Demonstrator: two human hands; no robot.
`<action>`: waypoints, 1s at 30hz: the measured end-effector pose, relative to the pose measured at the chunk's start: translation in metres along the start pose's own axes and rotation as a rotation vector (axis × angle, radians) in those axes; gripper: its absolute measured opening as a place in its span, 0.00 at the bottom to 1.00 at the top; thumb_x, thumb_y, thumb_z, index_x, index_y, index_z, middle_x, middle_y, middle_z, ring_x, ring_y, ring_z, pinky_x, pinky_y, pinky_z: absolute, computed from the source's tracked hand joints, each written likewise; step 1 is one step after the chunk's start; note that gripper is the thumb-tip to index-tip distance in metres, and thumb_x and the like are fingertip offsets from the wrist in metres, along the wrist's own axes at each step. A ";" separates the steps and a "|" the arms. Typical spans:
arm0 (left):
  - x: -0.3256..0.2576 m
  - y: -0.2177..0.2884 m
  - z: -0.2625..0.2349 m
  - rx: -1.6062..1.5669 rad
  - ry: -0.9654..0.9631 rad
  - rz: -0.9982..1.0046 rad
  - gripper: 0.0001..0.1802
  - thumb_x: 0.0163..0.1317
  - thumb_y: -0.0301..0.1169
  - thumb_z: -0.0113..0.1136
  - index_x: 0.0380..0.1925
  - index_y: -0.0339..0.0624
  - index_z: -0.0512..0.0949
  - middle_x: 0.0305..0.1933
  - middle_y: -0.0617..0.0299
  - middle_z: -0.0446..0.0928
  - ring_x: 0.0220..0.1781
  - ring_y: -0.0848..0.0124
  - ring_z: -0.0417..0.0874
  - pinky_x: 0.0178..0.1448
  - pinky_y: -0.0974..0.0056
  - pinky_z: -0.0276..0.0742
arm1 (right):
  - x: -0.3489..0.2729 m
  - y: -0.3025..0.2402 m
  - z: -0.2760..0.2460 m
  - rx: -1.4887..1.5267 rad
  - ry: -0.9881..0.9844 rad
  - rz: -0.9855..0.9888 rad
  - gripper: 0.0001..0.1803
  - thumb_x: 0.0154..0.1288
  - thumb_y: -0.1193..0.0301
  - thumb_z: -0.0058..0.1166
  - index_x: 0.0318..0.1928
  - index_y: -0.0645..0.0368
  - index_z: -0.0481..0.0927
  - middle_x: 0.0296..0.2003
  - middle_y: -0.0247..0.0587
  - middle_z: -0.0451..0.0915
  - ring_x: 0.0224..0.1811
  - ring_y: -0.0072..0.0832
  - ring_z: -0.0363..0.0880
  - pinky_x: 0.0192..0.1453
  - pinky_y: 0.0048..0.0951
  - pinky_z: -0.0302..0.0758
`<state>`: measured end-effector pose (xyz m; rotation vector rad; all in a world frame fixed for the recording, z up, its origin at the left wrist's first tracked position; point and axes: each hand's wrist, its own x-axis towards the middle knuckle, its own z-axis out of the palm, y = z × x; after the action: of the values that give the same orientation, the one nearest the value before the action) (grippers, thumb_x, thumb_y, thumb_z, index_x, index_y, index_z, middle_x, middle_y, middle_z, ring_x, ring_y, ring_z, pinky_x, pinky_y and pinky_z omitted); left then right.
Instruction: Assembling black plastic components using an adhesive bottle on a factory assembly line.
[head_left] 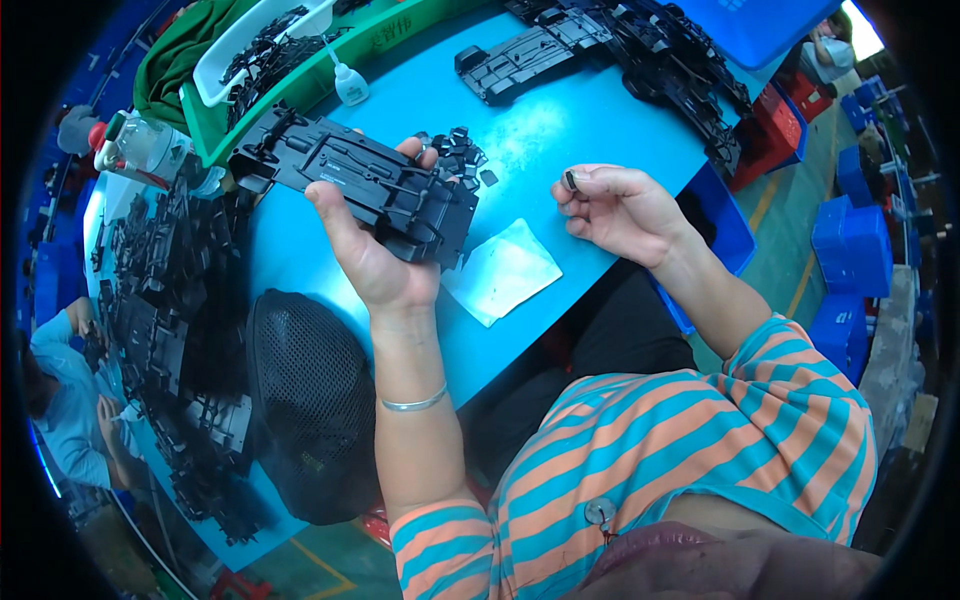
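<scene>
My left hand grips a long black plastic toy-car chassis, its ribbed side facing up, held above the blue table. The thumb lies on the near edge and fingertips show past the far edge. My right hand pinches a small dark piece between thumb and forefinger, off to the right of the chassis and apart from it. A heap of small black pieces lies on the table just beyond the chassis. On the table between my hands rests a white square sheet.
A green crate with a white tray of black parts stands at the back left, a small white squeeze bottle beside it. Stacked chassis lie at the far right. Black parts pile up at left, near a black mesh chair back and a co-worker.
</scene>
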<state>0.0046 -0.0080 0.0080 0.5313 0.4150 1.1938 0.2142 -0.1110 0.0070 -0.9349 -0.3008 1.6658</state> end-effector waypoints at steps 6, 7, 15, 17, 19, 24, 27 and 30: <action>0.000 -0.002 -0.003 0.010 -0.003 0.009 0.39 0.61 0.64 0.47 0.59 0.44 0.63 0.47 0.46 0.77 0.49 0.55 0.79 0.50 0.50 0.77 | -0.001 -0.002 -0.002 -0.154 0.011 -0.072 0.05 0.63 0.72 0.54 0.37 0.60 0.79 0.37 0.38 0.79 0.37 0.21 0.74 0.42 0.24 0.70; 0.001 -0.002 -0.003 0.003 -0.020 0.009 0.38 0.61 0.64 0.47 0.59 0.44 0.63 0.46 0.46 0.77 0.48 0.55 0.79 0.50 0.50 0.77 | -0.002 -0.002 0.000 -0.158 0.015 -0.058 0.05 0.63 0.72 0.54 0.37 0.60 0.79 0.37 0.38 0.79 0.37 0.21 0.74 0.42 0.24 0.70; 0.006 -0.002 -0.003 0.024 -0.023 0.071 0.37 0.61 0.64 0.48 0.51 0.40 0.67 0.44 0.46 0.78 0.47 0.56 0.81 0.52 0.55 0.79 | -0.017 0.013 0.026 -1.894 -0.202 -0.987 0.04 0.52 0.77 0.60 0.30 0.56 0.80 0.40 0.37 0.77 0.45 0.35 0.74 0.53 0.36 0.65; 0.007 -0.003 -0.004 0.035 -0.022 0.073 0.37 0.61 0.64 0.48 0.50 0.40 0.67 0.44 0.46 0.78 0.46 0.57 0.81 0.52 0.56 0.79 | -0.015 0.020 0.026 -1.943 -0.235 -1.032 0.06 0.50 0.78 0.59 0.30 0.55 0.79 0.41 0.36 0.77 0.45 0.34 0.74 0.53 0.38 0.65; 0.006 -0.003 -0.005 0.045 -0.023 0.076 0.37 0.61 0.64 0.48 0.50 0.40 0.67 0.44 0.46 0.78 0.46 0.57 0.81 0.52 0.56 0.80 | -0.013 0.024 0.024 -2.052 -0.308 -1.008 0.08 0.47 0.79 0.59 0.30 0.54 0.79 0.41 0.36 0.77 0.45 0.35 0.74 0.54 0.39 0.66; 0.003 -0.002 -0.003 0.058 -0.017 0.087 0.37 0.61 0.65 0.48 0.49 0.40 0.67 0.42 0.47 0.79 0.45 0.58 0.82 0.51 0.57 0.81 | -0.015 0.021 0.026 -2.132 -0.327 -1.034 0.10 0.45 0.80 0.57 0.31 0.55 0.78 0.42 0.36 0.76 0.46 0.34 0.74 0.55 0.40 0.66; 0.003 -0.003 -0.004 0.053 -0.026 0.085 0.37 0.61 0.65 0.48 0.50 0.41 0.67 0.43 0.47 0.79 0.45 0.59 0.82 0.50 0.58 0.81 | -0.016 0.023 0.025 -2.112 -0.343 -1.034 0.10 0.44 0.80 0.57 0.31 0.55 0.77 0.42 0.36 0.76 0.46 0.34 0.74 0.55 0.40 0.66; 0.003 -0.003 -0.005 0.061 -0.028 0.083 0.37 0.60 0.65 0.48 0.51 0.41 0.66 0.43 0.47 0.79 0.45 0.60 0.82 0.49 0.59 0.82 | -0.016 0.019 0.026 -2.158 -0.331 -1.036 0.11 0.44 0.80 0.56 0.31 0.54 0.77 0.42 0.36 0.76 0.46 0.34 0.74 0.55 0.40 0.66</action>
<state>0.0055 -0.0050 0.0023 0.6222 0.4093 1.2546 0.1835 -0.1242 0.0184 -1.3692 -2.5164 -0.0931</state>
